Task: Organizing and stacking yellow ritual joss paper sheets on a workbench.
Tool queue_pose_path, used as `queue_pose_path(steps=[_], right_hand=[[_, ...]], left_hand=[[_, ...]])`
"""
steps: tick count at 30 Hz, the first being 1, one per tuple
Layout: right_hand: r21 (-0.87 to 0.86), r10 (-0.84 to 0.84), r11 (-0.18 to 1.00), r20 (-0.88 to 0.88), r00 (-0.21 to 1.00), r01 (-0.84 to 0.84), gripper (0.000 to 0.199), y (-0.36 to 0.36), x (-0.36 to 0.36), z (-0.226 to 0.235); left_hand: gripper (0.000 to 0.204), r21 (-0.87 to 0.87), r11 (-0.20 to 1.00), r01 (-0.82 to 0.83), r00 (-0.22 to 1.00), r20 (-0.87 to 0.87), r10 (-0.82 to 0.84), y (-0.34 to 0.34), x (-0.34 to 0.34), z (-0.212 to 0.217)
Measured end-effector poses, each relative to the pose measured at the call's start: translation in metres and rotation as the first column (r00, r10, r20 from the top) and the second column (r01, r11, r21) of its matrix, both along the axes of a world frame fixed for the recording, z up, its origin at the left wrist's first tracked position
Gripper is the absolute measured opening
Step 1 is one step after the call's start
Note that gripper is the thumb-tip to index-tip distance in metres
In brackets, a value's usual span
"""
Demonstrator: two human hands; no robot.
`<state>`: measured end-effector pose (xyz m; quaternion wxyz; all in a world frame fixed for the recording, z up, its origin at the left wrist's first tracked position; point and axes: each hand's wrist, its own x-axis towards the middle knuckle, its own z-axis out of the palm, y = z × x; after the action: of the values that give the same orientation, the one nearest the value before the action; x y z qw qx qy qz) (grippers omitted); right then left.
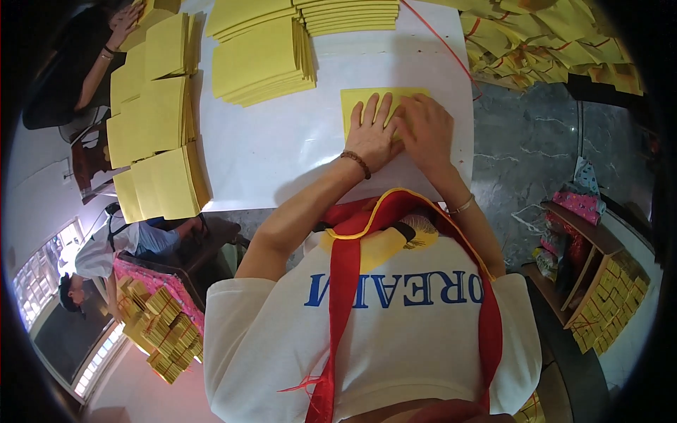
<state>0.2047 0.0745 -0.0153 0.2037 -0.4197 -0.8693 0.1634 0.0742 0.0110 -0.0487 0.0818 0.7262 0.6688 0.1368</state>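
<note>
A yellow paper piece (350, 101) lies near the right side of the white-covered table. Flat on top of it rests my left hand (374, 134), fingers spread. My right hand (429, 130) is bent over the paper's right part, its curled fingers meeting the left hand's thumb side. Its fingertips are partly hidden, and it appears to grip the paper there. A fanned stack of yellow paper (257, 60) sits ahead to the left, with another yellow stack (349, 15) behind it.
Along the table's (268, 155) left edge stand several yellow paper stacks (162, 180). A red string (444, 42) crosses the far right corner. Tied yellow bundles (543, 42) pile up beyond. One person's hand (125, 25) touches paper at far left; another person (99, 250) is behind left.
</note>
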Motion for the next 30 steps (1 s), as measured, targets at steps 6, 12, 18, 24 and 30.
queue_pose_path(steps=[6,12,18,24,30], right_hand=[[0.015,0.326,0.945,0.023,0.945,-0.327,0.046,0.003,-0.019,-0.015],[-0.143,0.175,0.967,-0.236,0.956,-0.212,0.054,0.004,-0.02,-0.031],[0.032,0.212,0.974,0.193,0.958,-0.222,0.055,0.0,-0.029,-0.031],[0.054,0.197,0.977,0.158,0.968,-0.208,0.054,-0.003,-0.032,-0.035],[0.001,0.199,0.979,0.167,0.966,-0.202,0.048,0.002,-0.033,-0.028]], left_hand=[[0.055,-0.026,1.0,0.015,0.995,0.094,-0.013,-0.001,-0.002,-0.001],[0.054,-0.045,0.982,-0.182,0.791,0.587,0.173,0.001,-0.017,-0.001],[0.052,-0.051,0.938,-0.342,0.438,0.875,0.207,-0.006,-0.025,0.0],[0.048,0.154,0.988,-0.03,0.885,0.463,-0.046,-0.044,-0.034,0.015],[0.049,0.109,0.986,0.13,0.964,0.22,-0.151,-0.041,-0.031,0.018]])
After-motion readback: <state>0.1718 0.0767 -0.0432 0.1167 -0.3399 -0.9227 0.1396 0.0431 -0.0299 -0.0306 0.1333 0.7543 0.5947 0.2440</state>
